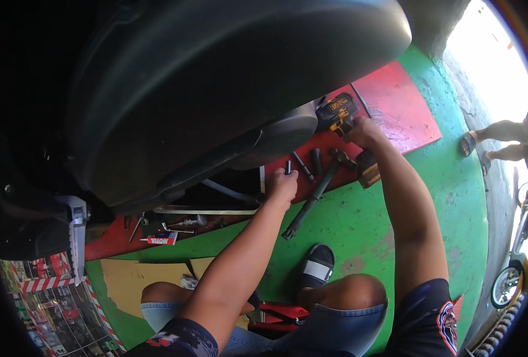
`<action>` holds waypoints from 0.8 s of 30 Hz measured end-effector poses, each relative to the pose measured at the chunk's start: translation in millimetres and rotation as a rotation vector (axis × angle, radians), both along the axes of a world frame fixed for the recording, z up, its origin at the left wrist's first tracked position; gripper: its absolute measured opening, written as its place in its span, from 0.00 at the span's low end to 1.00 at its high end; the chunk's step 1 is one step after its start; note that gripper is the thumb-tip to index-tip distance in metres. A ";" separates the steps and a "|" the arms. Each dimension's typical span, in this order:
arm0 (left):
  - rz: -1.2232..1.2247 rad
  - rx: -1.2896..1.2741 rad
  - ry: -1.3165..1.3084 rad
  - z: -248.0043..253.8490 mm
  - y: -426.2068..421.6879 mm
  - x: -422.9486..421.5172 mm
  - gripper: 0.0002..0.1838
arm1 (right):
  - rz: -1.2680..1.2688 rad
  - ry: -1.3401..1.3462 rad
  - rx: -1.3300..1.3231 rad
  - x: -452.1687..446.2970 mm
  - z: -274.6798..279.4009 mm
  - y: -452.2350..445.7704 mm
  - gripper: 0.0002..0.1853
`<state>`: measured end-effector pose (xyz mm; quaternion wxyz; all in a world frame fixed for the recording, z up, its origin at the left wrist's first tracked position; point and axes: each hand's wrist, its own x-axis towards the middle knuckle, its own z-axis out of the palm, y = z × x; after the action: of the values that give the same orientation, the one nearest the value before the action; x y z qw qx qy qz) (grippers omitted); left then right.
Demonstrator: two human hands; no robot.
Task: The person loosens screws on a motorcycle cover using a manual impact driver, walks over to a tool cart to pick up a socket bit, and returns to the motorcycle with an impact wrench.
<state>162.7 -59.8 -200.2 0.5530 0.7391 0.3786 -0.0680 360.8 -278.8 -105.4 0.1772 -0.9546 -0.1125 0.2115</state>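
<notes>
My right hand (362, 132) is wrapped round the handle of a yellow-and-black power tool (340, 113), whose front end points at the dark rounded body panel (228, 89) of a vehicle. My left hand (282, 185) is closed round a small dark cylindrical piece (288, 166) that sticks up from its fingers. Between the hands, a dark socket (316, 160) and a thin rod (303, 166) lie on the red platform (404, 107). Beside them a hammer-like tool (317, 199) reaches over the platform's edge.
A Motul tube (160, 238) and small tools lie at the left of the red platform. Cardboard (121, 279) and a red-and-black item (279, 315) are on the green floor (359, 232). Another person's legs (508, 134) are at the right, with a wheel (506, 287) below.
</notes>
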 end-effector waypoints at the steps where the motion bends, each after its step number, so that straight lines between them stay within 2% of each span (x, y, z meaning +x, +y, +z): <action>1: 0.049 -0.228 0.016 42.2 -3.9 -9.3 0.09 | -0.013 -0.003 -0.012 -5.9 5.0 0.0 0.27; 2: 0.095 -0.460 0.026 73.3 -6.4 -16.5 0.07 | -0.027 -0.012 -0.028 -10.5 11.8 -1.5 0.27; 4: 0.126 -0.529 0.022 97.7 -3.3 -32.3 0.07 | -0.055 -0.087 -0.026 -20.3 28.4 -9.4 0.28; 6: 0.156 -0.795 -0.010 129.2 -2.4 -48.7 0.06 | -0.091 -0.166 -0.024 -37.7 54.3 -23.1 0.28; 9: 0.096 -0.892 -0.044 181.9 -6.9 -76.2 0.05 | -0.229 -0.177 0.059 -76.7 102.7 -55.8 0.30; 11: 0.043 -0.966 -0.087 213.3 -7.1 -92.2 0.05 | -0.328 -0.276 0.336 -104.9 115.5 -89.2 0.29; 13: 0.000 -1.038 -0.134 245.0 -12.3 -102.7 0.06 | -0.458 -0.270 0.599 -148.5 154.4 -108.1 0.27; 14: -0.042 -1.100 -0.194 261.0 -16.0 -109.1 0.07 | -0.443 -0.364 0.704 -167.0 165.6 -119.8 0.26; 16: -0.058 -1.151 -0.292 296.2 -22.8 -123.8 0.08 | -0.530 -0.477 0.810 -222.6 224.0 -122.6 0.24; 18: -0.068 -1.245 -0.344 332.7 -34.1 -135.3 0.10 | -0.440 -0.591 1.151 -258.2 231.1 -149.2 0.27; 19: -0.086 -1.306 -0.412 347.2 -36.7 -142.8 0.11 | -0.442 -0.489 1.405 -279.2 236.0 -159.9 0.27; 20: -0.066 -1.306 -0.437 363.2 -37.5 -151.3 0.11 | -0.238 -0.352 1.578 -297.0 258.6 -157.4 0.27; 22: -0.140 -1.348 -0.508 397.0 -40.3 -166.3 0.12 | -0.065 -0.356 1.668 -325.2 266.3 -153.1 0.29; 24: -0.101 -1.313 -0.611 424.6 -40.9 -185.5 0.14 | 0.033 -0.435 1.649 -350.1 289.0 -134.0 0.32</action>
<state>-22.8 -100.7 224.4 0.9599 0.2575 0.0536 -0.0971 10.7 -412.8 183.6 0.7871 -0.5377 -0.2758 -0.1234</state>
